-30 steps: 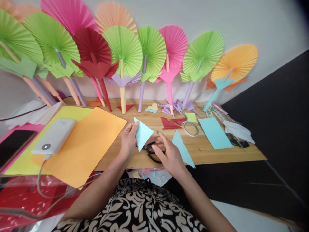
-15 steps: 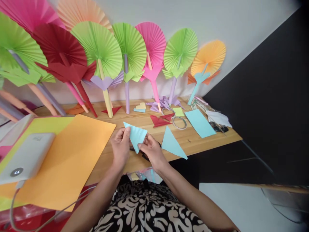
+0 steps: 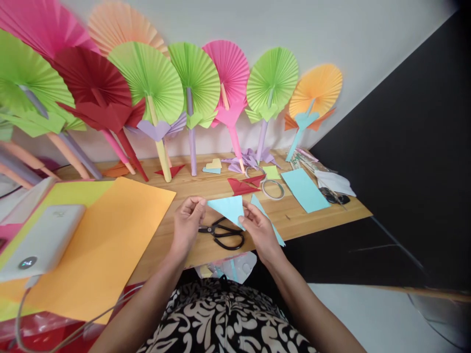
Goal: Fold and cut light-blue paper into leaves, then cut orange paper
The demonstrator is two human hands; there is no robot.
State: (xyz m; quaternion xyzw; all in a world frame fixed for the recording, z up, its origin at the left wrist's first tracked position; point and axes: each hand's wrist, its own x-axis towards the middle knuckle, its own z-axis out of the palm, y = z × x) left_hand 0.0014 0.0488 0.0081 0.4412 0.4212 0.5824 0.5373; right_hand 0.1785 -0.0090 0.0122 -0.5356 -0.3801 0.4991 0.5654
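Observation:
A light blue paper triangle (image 3: 230,208) is held in the air between both hands, above the wooden table (image 3: 206,186). My left hand (image 3: 187,225) pinches its left tip. My right hand (image 3: 259,230) grips its right corner. Black scissors (image 3: 222,234) lie on the table just below the triangle, between my hands. A second light blue triangle (image 3: 270,226) lies flat on the table, partly hidden behind my right hand.
A large orange sheet (image 3: 106,240) and a white power bank (image 3: 42,240) lie at the left. Paper fans (image 3: 191,78) on sticks lean on the wall. Tape rings (image 3: 272,189), red folded pieces (image 3: 241,186) and a blue sheet (image 3: 303,189) lie at the right, near the table's edge.
The triangle has been turned from upright to a wide, flat spread between both hands. My right hand moved right, uncovering the scissors. The view shifted to the right.

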